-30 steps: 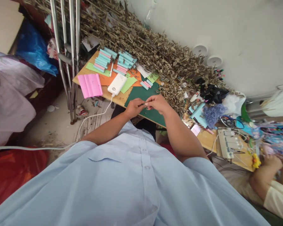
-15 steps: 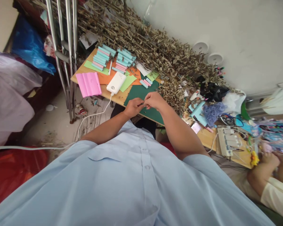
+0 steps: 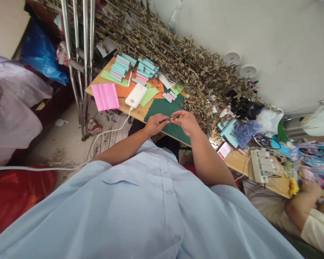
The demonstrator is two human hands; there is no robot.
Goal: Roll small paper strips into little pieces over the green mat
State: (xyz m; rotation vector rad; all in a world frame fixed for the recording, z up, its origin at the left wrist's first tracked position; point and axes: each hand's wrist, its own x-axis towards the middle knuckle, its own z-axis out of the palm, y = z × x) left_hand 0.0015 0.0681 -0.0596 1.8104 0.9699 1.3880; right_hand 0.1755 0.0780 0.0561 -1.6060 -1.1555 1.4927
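Some dried plant bits [image 3: 176, 117] lie pinched within the left grip [image 3: 154, 123] and right grip [image 3: 187, 122].

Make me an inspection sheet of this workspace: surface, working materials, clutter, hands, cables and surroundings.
Surface: wooden table, partly covered by a dark green mat and orange paper.
Materials: dried plants heaped along the back; blue and pink paper rolls stacked in groups.
Clutter: creased pink sheet, phone, tangled blue yarn.
Grip: left hand pinches a small dark piece; right hand pinches brownish bits, too small to identify.
Cables: white cable plugged into a white device, drooping off the edge; power strip at right.
Surroundings: crutches at left; another person's arm at right.
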